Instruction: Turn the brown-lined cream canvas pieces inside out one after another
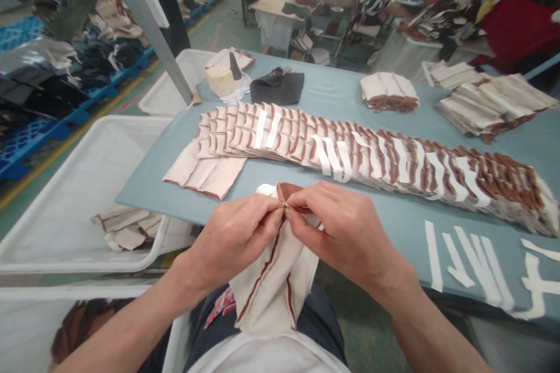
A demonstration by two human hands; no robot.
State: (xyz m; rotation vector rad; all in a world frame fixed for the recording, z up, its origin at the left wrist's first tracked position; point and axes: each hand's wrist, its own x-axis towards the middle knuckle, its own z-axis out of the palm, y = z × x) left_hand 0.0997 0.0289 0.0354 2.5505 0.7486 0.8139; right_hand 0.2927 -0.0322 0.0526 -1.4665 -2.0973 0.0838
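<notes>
My left hand (238, 233) and my right hand (339, 227) meet at the near edge of the table (350, 99). Both pinch the top of a cream fabric piece with brown edging (273, 282), which hangs down over my lap. The fingertips touch at the folded brown tip of the piece. Just beyond my hands, a long overlapping row of similar cream-and-brown pieces (371, 157) stretches across the blue-grey tabletop, some with white strips laid on them.
White strips (476, 268) lie on the table at right. Stacks of pieces (389, 92) sit at the back, beside a dark cloth (277, 88). White bins (87, 186) stand at left, one holding a few pieces (126, 227). A grey post (144, 17) rises at left.
</notes>
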